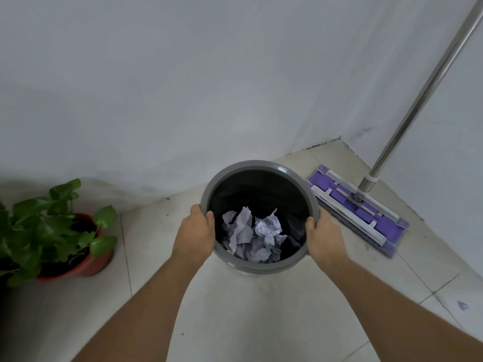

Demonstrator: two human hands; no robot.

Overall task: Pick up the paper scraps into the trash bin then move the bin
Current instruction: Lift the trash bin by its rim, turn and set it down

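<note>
With crumpled white paper scraps (254,235) already lying inside, the round grey plastic trash bin (258,165) is gripped at opposite sides of its rim: left hand (194,235) and right hand (325,237) each clamp it, thumbs hooked inside, likely for a balanced lift. It sits over the tiled floor (261,322), between a potted green plant (52,228) and a purple flat mop (358,210).

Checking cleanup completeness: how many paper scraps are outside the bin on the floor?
1: a small bluish scrap lies on the floor tiles at lower right, beyond the right forearm. The other crumpled paper scraps are inside the trash bin. More may hide behind the arms or bin.
</note>
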